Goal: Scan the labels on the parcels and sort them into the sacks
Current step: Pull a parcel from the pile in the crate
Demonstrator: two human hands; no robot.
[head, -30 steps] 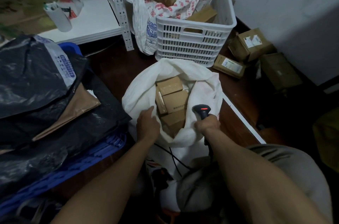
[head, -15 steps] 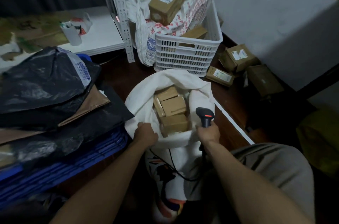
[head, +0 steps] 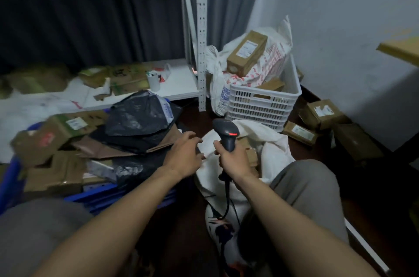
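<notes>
My right hand (head: 231,158) grips a black barcode scanner (head: 226,132) with a red light, held upright over the white sack (head: 275,149) between my knees. Brown boxes (head: 251,154) show inside the sack, mostly hidden behind my hand. My left hand (head: 184,155) hovers with loosely spread fingers at the sack's left edge, beside a pile of parcels: a black plastic mailer (head: 138,115) on brown envelopes (head: 108,150) and cardboard boxes (head: 56,133), all heaped in a blue crate (head: 11,177).
A white slatted basket (head: 260,102) behind the sack holds a printed white bag and a labelled brown box (head: 247,53). More boxes (head: 322,113) lie on the floor by the right wall. A white metal shelf (head: 200,34) stands at the back left. The scanner cable (head: 226,199) trails down.
My view has tilted up. My left hand let go of the sack's rim and moved left toward the parcel pile. My right hand lifted the scanner higher.
</notes>
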